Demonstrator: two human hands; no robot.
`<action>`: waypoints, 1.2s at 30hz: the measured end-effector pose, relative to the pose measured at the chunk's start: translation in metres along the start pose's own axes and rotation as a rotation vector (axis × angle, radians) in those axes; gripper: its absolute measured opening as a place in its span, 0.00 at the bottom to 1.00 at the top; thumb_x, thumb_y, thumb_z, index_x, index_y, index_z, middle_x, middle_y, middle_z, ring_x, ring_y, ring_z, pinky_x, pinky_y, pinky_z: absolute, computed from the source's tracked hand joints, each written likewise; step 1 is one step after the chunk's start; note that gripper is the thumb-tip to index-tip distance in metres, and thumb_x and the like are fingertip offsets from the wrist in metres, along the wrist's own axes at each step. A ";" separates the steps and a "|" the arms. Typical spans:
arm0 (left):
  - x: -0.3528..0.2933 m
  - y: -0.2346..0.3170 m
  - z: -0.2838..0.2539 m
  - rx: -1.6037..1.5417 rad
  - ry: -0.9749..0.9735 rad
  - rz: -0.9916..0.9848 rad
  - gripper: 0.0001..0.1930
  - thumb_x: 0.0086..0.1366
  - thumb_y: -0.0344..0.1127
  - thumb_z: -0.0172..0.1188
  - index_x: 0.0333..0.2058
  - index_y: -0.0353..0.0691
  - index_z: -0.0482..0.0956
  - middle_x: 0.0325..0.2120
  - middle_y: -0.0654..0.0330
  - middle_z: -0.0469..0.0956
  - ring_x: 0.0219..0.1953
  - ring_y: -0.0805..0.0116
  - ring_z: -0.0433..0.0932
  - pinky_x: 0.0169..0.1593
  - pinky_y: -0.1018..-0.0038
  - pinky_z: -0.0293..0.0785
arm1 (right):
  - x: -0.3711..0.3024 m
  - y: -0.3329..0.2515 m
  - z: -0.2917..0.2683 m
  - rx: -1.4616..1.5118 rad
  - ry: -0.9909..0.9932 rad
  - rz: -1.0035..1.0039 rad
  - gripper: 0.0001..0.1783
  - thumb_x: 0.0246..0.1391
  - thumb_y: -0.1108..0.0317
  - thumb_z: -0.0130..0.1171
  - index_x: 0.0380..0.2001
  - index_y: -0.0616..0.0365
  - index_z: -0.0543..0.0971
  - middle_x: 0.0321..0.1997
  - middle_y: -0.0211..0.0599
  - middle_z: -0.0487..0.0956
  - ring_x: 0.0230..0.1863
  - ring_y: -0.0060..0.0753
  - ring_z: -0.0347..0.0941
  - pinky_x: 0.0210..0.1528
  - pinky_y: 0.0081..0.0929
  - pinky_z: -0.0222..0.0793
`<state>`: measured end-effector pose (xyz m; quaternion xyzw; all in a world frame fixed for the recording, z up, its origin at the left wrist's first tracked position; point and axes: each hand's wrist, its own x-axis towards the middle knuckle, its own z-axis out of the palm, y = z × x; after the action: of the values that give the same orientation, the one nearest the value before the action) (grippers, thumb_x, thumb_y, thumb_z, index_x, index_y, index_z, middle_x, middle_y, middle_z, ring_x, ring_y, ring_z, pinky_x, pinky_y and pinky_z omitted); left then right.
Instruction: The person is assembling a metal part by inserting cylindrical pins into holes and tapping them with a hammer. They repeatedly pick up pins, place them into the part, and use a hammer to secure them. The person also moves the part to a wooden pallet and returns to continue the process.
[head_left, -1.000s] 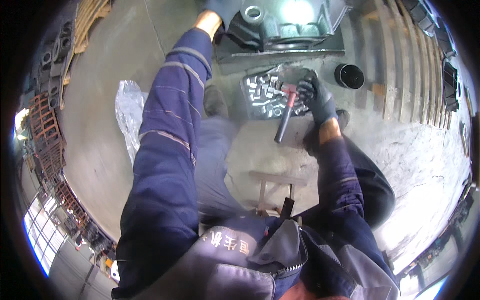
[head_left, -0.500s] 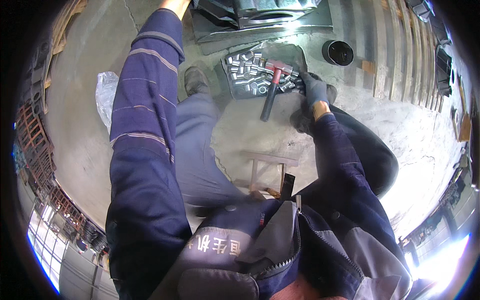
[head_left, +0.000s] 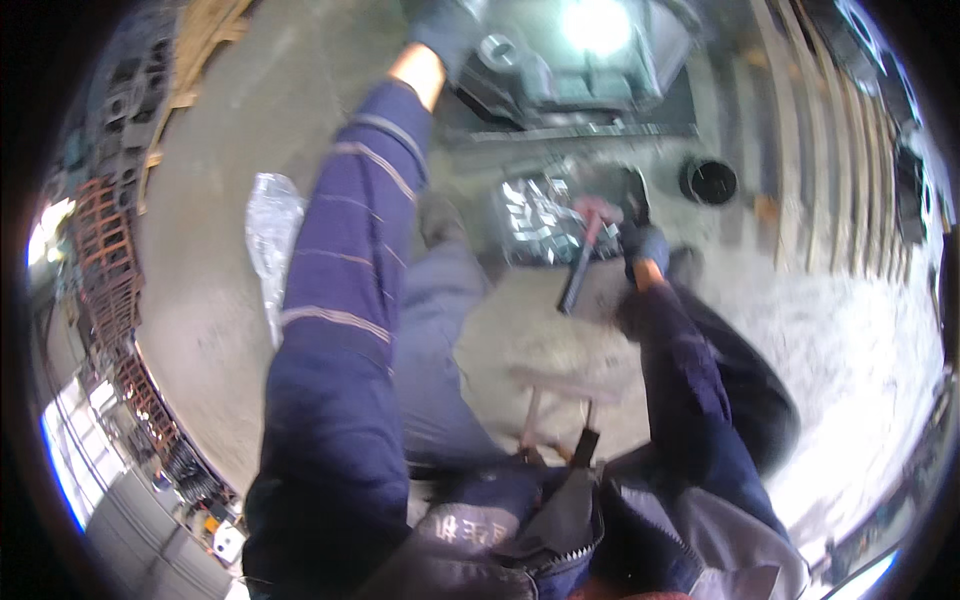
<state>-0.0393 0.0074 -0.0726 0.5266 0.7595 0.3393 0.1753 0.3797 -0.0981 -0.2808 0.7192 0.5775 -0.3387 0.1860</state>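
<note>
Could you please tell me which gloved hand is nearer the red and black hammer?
The right hand, beside the tray under the hammer; the left hand is farther forward, beside the large metal casting.

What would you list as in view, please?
Large casting: one, grey-green, top centre
Sheet: one, dark, under casting
Tray: one, dark, below casting
Small metal pieces: many, silvery, in tray
Hammer: one, red and black, across tray
Round container: one, black, right of tray
Wooden slats: several, pale, upper right
Plastic wrapping: one, clear, left floor
Low frame: one, brown, between legs
Racks: several, rusty, far left
Smaller castings: several, grey, side edges
Legs: two, greyish and dark, lower centre
Arms: two, navy sleeved, both sides
Left hand: one, dark gloved, beside casting
Right hand: one, dark gloved, tray's right edge
</note>
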 end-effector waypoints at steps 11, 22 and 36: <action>-0.016 0.038 -0.015 0.104 -0.022 -0.186 0.37 0.72 0.68 0.43 0.50 0.38 0.83 0.46 0.35 0.81 0.52 0.35 0.78 0.55 0.51 0.73 | 0.040 0.024 0.031 0.057 0.072 -0.218 0.22 0.58 0.50 0.55 0.40 0.57 0.87 0.48 0.55 0.84 0.53 0.63 0.79 0.52 0.52 0.75; -0.305 0.147 0.123 0.126 -0.453 -0.111 0.12 0.69 0.40 0.55 0.39 0.41 0.85 0.33 0.40 0.82 0.34 0.41 0.82 0.38 0.50 0.77 | -0.123 -0.057 -0.242 1.032 0.283 -0.690 0.14 0.58 0.63 0.67 0.39 0.65 0.85 0.32 0.33 0.83 0.33 0.23 0.75 0.38 0.26 0.73; -0.416 0.135 0.133 0.058 -0.660 -0.290 0.12 0.73 0.37 0.52 0.45 0.40 0.83 0.36 0.47 0.84 0.35 0.52 0.83 0.38 0.58 0.79 | -0.202 -0.030 -0.298 0.936 0.102 -0.908 0.08 0.56 0.71 0.69 0.35 0.65 0.83 0.33 0.34 0.84 0.32 0.21 0.77 0.37 0.25 0.76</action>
<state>0.2955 -0.3018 -0.1107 0.4992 0.7381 0.1008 0.4425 0.4108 -0.0359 0.0734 0.4238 0.6234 -0.5646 -0.3362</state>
